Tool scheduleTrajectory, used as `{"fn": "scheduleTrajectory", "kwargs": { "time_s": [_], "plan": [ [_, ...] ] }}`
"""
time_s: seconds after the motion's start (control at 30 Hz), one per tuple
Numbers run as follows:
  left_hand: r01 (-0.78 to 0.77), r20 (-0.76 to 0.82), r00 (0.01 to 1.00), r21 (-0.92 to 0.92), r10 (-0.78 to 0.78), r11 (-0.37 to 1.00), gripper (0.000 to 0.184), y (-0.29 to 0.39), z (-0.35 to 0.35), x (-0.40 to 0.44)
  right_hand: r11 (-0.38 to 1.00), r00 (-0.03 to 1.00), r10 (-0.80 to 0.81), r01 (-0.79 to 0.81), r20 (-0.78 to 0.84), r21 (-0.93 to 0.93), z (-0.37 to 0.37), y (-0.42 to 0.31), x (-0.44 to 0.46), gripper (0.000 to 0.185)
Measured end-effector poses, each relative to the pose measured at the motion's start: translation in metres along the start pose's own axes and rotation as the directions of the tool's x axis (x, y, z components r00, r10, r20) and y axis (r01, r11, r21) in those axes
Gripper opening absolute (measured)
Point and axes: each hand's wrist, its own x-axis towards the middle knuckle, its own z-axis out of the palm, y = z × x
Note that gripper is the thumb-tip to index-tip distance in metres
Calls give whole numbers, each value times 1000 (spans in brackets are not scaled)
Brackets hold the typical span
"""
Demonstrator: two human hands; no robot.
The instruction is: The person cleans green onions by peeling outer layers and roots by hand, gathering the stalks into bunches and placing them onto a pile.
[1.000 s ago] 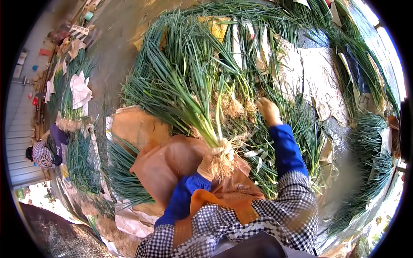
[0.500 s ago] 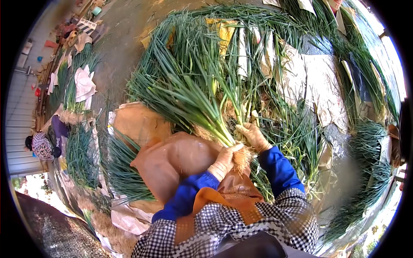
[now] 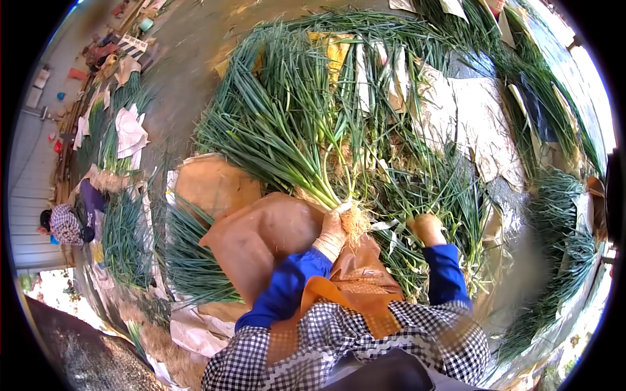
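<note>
My left hand (image 3: 333, 233) is wrapped round the lower stalks of a bunch of green onions (image 3: 318, 184), just above its pale roots (image 3: 355, 223). The long leaves fan out up and to the left over a large heap of onions (image 3: 280, 78). My right hand (image 3: 428, 229) is apart from the bunch, to its right, over loose leaves and stalk scraps (image 3: 407, 257). Its fingers look curled, but their tips are hidden among the leaves. A brown apron (image 3: 267, 241) covers my lap below the bunch.
Left of the apron lie a tan cushion (image 3: 218, 186) and more onions (image 3: 192, 254). Pale sacking (image 3: 479, 124) is spread at the upper right. Further onion rows (image 3: 554, 241) lie at the far right. Another person (image 3: 65, 223) is at the far left.
My right hand moved in to the root end beside my left hand, then away to the right over the scraps. My left hand kept hold of the bunch.
</note>
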Motion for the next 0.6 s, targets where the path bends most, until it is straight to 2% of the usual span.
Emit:
{"fn": "scheduleTrajectory", "kwargs": {
  "time_s": [0.03, 0.07, 0.1, 0.13, 0.2, 0.23, 0.27, 0.3, 0.33, 0.37, 0.4, 0.43, 0.5, 0.53, 0.57, 0.6],
  "plan": [
    [17, 27, 999, 8, -17, 1000, 14, 2, 7, -4, 984, 981, 7, 28, 196, -178, -7, 0, 6, 48],
    [19, 32, 999, 16, -19, 1000, 14, 6, 6, 0, 992, 998, -46, 51, -47, 112, -10, -16, 20, 49],
    [53, 82, 995, 18, -54, 998, 14, 6, -1, 3, 917, 960, -29, 136, -279, 375, -5, -39, 37, 53],
    [86, 127, 988, 18, -88, 996, 14, 2, -9, 2, 752, 900, -154, 374, -407, 543, 10, -55, 65, 51],
    [20, 72, 997, 40, -23, 999, 15, 2, 2, -4, 266, 952, -145, 301, -271, 916, -4, -101, 100, 43],
    [-39, 16, 999, 63, 38, 997, 16, 2, 7, -7, -9, 985, -159, -76, 73, 997, -17, -122, 101, 37],
    [-44, -8, 999, 40, 44, 998, 16, 1, 3, -3, 94, 963, -271, 20, 6, 995, -6, -121, 118, 37],
    [-54, -7, 998, 42, 55, 998, 16, 1, -6, 4, 372, 892, -390, 380, -229, 847, 6, -121, 125, 35],
    [-81, -5, 997, 41, 82, 996, 17, 1, -17, 12, 561, 755, -480, 656, -447, 504, 18, -120, 132, 34],
    [-104, -7, 994, 33, 105, 994, 18, -1, -23, 16, 421, 971, -90, 240, -223, 875, 25, -135, 124, 28],
    [-111, -2, 994, 1, 111, 994, 18, -2, -20, 15, 692, 917, -194, 379, -347, 614, 5, -140, 86, 26],
    [-106, -6, 994, -2, 106, 994, 18, -1, -13, 13, 850, 848, -330, 458, -415, 259, -27, -140, 38, 29],
    [-152, -155, 977, -14, 148, 988, 14, 0, -1, 9, 603, 917, -267, 400, -298, 690, -29, -118, -3, 32],
    [-143, -94, 985, 23, 144, 990, 22, -1, -11, 13, 530, 950, -198, 310, -241, 789, -28, -96, -17, 33],
    [-139, -90, 986, 20, 140, 990, 22, 0, -12, 10, 446, 975, -133, 217, -176, 868, -31, -69, -29, 33],
    [-97, -46, 994, 9, 97, 995, 22, 3, -10, 8, 451, 990, -28, 139, -142, 882, -43, -48, -40, 30]
  ]
}}
